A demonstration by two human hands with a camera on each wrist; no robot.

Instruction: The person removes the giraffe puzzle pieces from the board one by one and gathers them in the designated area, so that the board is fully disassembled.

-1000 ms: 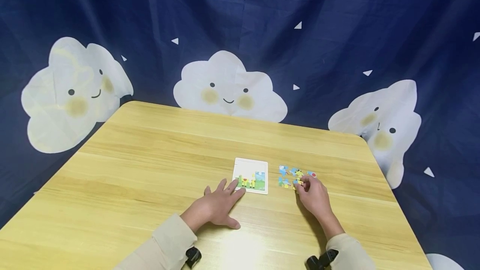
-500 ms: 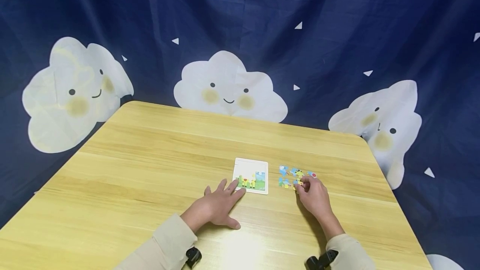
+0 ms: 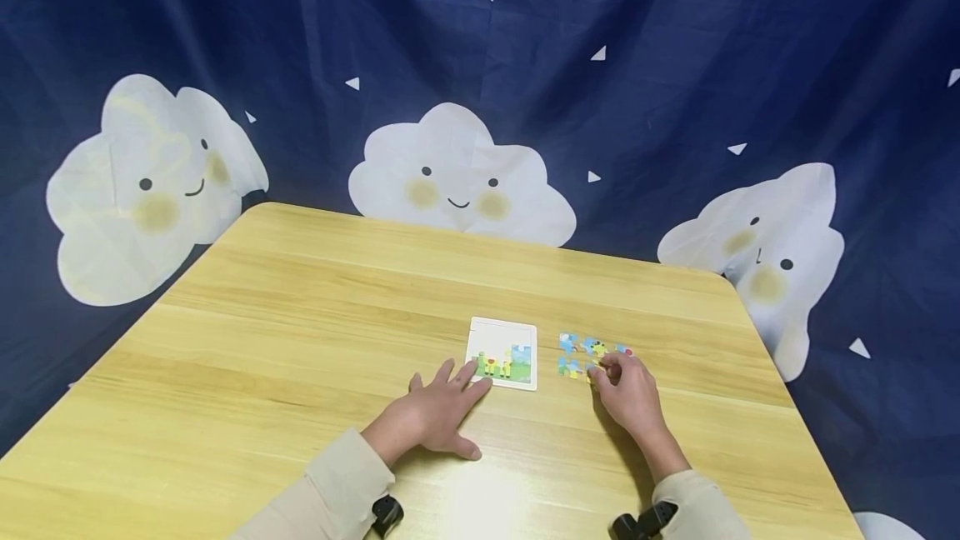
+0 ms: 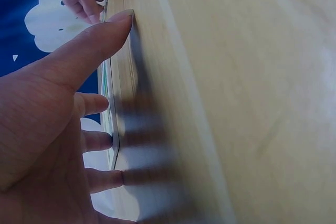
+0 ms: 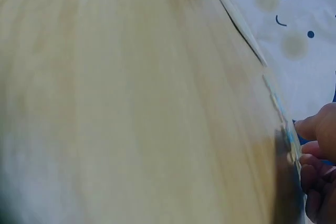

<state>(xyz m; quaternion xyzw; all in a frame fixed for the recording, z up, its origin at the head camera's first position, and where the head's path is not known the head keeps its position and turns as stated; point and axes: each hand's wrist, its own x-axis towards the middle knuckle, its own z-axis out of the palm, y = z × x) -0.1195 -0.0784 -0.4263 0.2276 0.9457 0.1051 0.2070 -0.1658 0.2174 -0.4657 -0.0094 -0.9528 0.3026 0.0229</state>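
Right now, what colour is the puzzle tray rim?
The puzzle tray rim is white; the head view shows it best.

Wood grain, folded cloth and printed card

The worktop (image 3: 300,315) looks like smooth wood or wood-grain laminate, glossy enough to throw back a bright glare. The backdrop (image 3: 292,48) is cloth, creased, with a faint sheen along its folds. The puzzle tray (image 3: 492,335) and puzzle pieces (image 3: 567,343) look like smooth printed card. The sleeves (image 3: 347,469) are matt cloth; the wrist devices (image 3: 387,514) look like dark plastic.
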